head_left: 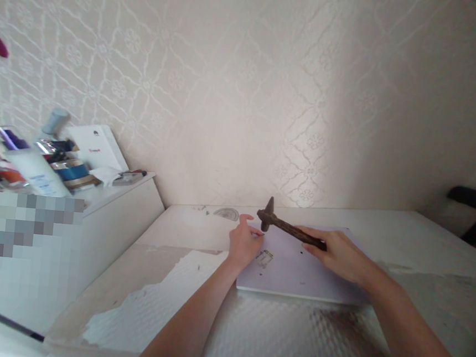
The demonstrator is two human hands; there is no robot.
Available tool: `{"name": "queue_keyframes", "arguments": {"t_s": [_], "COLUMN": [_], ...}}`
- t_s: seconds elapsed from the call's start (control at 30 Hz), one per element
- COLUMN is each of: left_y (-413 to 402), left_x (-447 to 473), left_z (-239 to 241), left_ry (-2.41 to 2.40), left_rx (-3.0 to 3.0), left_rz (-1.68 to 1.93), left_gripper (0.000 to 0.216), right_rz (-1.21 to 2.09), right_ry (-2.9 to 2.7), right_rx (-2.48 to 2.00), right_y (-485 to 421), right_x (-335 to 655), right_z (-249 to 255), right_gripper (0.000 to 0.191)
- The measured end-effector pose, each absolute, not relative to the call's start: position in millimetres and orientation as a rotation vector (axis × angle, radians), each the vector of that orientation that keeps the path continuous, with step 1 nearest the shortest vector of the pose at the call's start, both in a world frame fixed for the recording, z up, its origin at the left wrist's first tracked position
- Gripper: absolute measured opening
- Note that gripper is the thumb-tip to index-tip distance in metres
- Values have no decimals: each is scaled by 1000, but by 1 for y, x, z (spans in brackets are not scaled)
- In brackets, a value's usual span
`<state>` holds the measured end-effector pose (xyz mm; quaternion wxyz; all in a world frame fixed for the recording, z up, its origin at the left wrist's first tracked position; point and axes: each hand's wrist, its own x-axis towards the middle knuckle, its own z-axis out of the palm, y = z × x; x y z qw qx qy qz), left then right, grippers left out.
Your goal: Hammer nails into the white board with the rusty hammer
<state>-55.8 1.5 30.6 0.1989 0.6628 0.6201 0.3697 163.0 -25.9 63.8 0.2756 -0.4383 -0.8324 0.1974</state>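
Note:
My right hand point(339, 257) is wrapped round the handle of a hammer point(292, 228), whose dark head points up and left. The hammer head hangs just above and beside my left hand point(244, 245). At the left edge of a pale lavender board point(283, 279), my left thumb and a finger are pinched together near its surface. Whatever they hold is too small to make out. Another left finger curls upward. On the board are a small dark-lined patch point(265, 257), a black dot and a few tiny dark bits.
A protractor point(226, 214) lies behind my left hand, with small bits beside it. Torn white textured sheeting point(156, 299) covers part of the table. To the left, a white cabinet point(115, 245) carries bottles, tape rolls and a white box point(97, 147). A patterned wall stands behind.

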Motion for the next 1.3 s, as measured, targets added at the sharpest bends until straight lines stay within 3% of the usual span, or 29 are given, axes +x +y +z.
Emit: {"name": "queue_keyframes", "arguments": {"t_s": [1.3], "left_y": [2], "left_x": [-56], "left_z": [29], "left_ry": [1744], "left_rx": [1888], "left_rz": [1059], "left_gripper": [47], "right_rz": [514], "right_ry": [-2223], "right_rx": [-1157], "right_y": [-27], "right_x": [163], "right_z": [64], "right_gripper": [49]}}
